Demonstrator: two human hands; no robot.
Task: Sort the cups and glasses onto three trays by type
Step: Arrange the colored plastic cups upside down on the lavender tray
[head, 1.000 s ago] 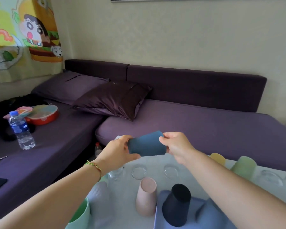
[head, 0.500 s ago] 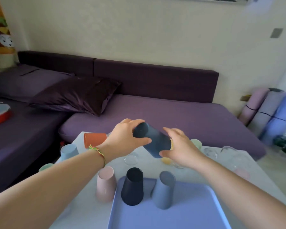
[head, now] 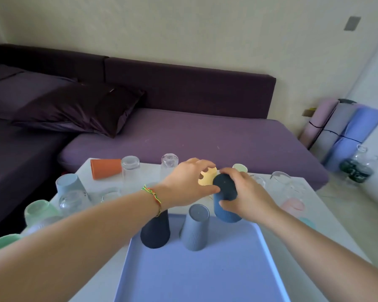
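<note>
Your right hand (head: 247, 199) grips the dark blue ribbed plastic cup (head: 225, 199), fingers (head: 227, 172) curled over its closed base and thumb round its side. The cup is upside down and tilted, with its rim at the far right corner of the lavender-blue plastic tray (head: 194, 275). Just to its left on the tray's far edge stand a grey-blue ribbed cup (head: 194, 229) and a navy cup (head: 155, 232), both inverted and apart. Open tray floor lies between that row and you. Your left hand (head: 186, 186) arches in front of a pale yellow cup (head: 206, 180), its thumb at the blue cup's side; you cannot tell whether it grips. The white bench (head: 327, 232) falls away close to the tray's right rim. An orange cup (head: 105, 168) lies on its side near the far left edge, beside an inverted clear glass (head: 130, 168).
</note>
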